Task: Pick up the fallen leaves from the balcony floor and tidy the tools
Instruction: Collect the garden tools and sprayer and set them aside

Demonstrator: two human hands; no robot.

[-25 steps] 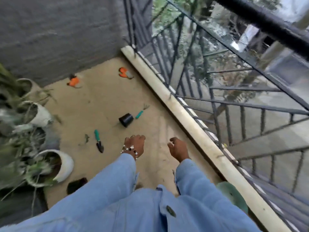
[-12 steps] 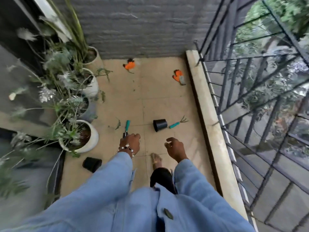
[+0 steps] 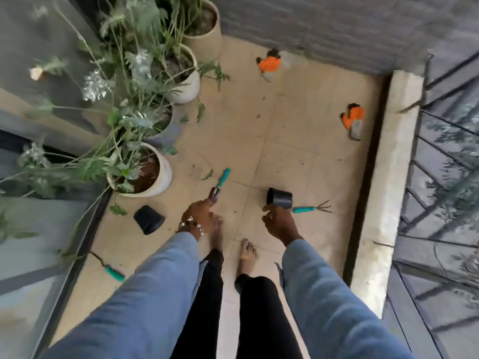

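Trowel (image 3: 219, 182) just ahead of left grip (image 3: 201, 217), handle pointing away
Left grip nearer; both it and right grip (image 3: 278, 221) loosely curled, holding nothing

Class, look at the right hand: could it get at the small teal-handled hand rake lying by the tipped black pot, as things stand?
Probably yes. The right hand hangs open just short of the hand rake, whose teal handle points toward it. Only the tipped black pot lies close by, beside the handle rather than across it.

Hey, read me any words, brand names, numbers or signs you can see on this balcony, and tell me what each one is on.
None: no readable text shows anywhere.
The orange gloves, black pots and teal-handled tools show no print; the view is too blurred to rule out small markings.
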